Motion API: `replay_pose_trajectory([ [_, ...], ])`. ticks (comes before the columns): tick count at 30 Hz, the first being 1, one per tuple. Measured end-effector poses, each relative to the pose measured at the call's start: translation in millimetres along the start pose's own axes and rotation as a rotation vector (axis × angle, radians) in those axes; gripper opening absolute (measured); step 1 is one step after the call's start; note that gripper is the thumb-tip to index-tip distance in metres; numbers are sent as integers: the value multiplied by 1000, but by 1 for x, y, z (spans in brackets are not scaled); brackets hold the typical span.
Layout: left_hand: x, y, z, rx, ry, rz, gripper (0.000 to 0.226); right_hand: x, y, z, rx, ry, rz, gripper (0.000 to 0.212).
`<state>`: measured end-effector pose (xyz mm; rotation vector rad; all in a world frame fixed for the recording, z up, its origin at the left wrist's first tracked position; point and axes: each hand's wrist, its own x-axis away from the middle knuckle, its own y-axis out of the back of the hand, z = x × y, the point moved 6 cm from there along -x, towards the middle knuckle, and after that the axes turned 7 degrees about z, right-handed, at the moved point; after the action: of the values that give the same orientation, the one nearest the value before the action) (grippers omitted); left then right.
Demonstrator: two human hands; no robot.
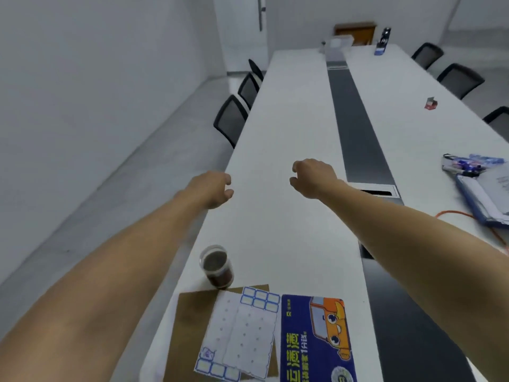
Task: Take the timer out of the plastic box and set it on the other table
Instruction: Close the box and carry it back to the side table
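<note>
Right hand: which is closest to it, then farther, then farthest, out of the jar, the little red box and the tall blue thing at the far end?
From the right hand:
1. Jar, near the table's left edge, close to the person.
2. Red box, farther off on the right side.
3. Blue thing, standing at the table's far end.
</note>
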<state>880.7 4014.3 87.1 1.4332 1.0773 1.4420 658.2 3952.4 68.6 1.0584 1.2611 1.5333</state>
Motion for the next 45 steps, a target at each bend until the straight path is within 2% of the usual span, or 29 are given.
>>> replay_pose_trajectory([
  [10, 147, 44, 221, 41, 251, -126, 45, 10, 56, 264, 74, 324, -117, 32],
  [19, 316, 23, 430, -58, 526, -124, 44, 62, 43, 545, 40, 613, -125, 35],
  [25, 370, -3, 527, -4, 635, -121, 44, 65, 25, 671, 97, 742, -123, 36],
  [31, 371, -12, 621, 5, 703, -112, 43, 35, 7, 785, 82, 835, -126, 36],
  [36, 330, 9, 704, -9, 713, -122, 41, -29, -2, 863, 56, 835, -119, 33],
  [41, 277, 35, 769, 39, 688, -177, 43, -104, 14, 904, 23, 780, -133, 32],
  [45, 229, 43, 813, 54, 637, -156, 43, -158, 14, 928, 44, 738, -117, 33],
])
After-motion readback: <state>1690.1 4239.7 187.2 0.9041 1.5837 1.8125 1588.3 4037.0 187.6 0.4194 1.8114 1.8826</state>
